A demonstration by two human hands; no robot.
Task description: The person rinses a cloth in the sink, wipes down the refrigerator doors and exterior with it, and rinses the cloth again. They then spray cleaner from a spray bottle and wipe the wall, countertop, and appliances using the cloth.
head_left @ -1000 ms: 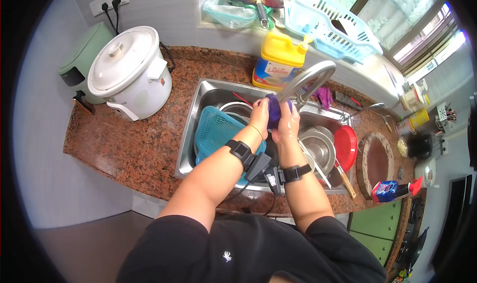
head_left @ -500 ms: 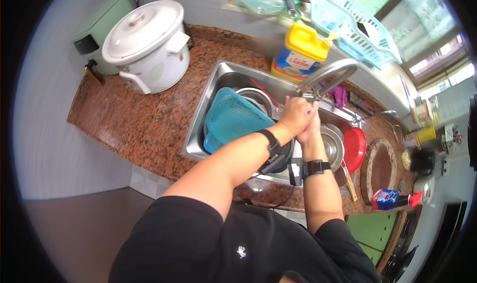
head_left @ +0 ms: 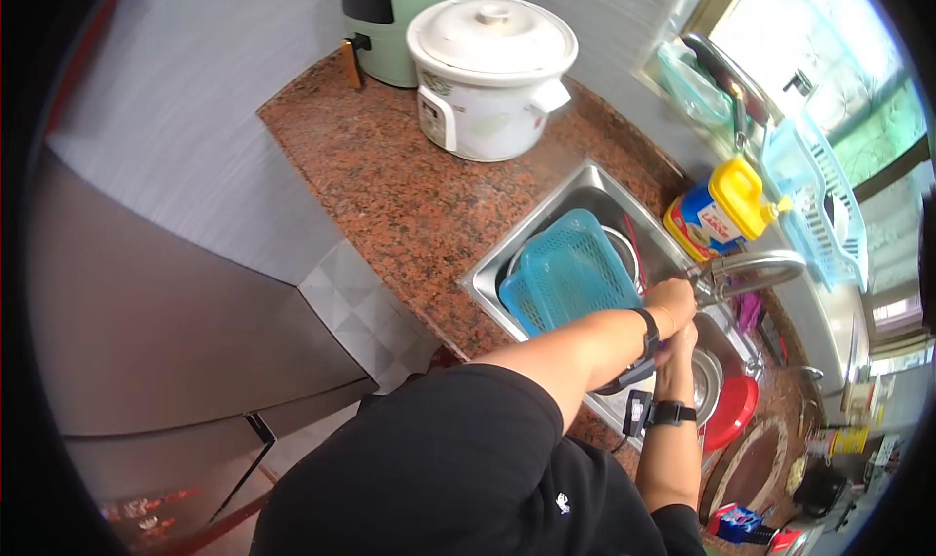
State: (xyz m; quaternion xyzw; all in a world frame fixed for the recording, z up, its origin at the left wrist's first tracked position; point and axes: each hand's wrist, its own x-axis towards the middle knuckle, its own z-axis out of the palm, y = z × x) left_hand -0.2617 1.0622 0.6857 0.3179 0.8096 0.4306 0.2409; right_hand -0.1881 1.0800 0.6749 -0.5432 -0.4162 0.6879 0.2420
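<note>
My left hand (head_left: 675, 300) is curled over the sink, close to the curved metal faucet (head_left: 756, 263). My right hand (head_left: 680, 340) is just below it, and the two seem to touch. The left fingers are bent inward; whether anything small lies between the hands is hidden. The right fingers are blurred and partly covered by the left hand. Beneath and beside them is the steel sink (head_left: 485, 281). In its left basin a blue perforated basket (head_left: 570, 268) leans over a metal bowl (head_left: 622, 247). A metal pan (head_left: 704, 385) and a red basin (head_left: 733, 412) occupy the right side.
A white lidded pot (head_left: 492, 78) stands on the brown granite counter (head_left: 390, 185), with a green appliance (head_left: 409, 19) behind it. Beyond the sink are a yellow-and-blue jug (head_left: 717, 210) and a light-blue rack (head_left: 819, 205). A spray bottle (head_left: 741, 525) lies at lower right.
The view has swung left, so the sink and counter things sit farther right in the picture. My hands stay together near the faucet.
</note>
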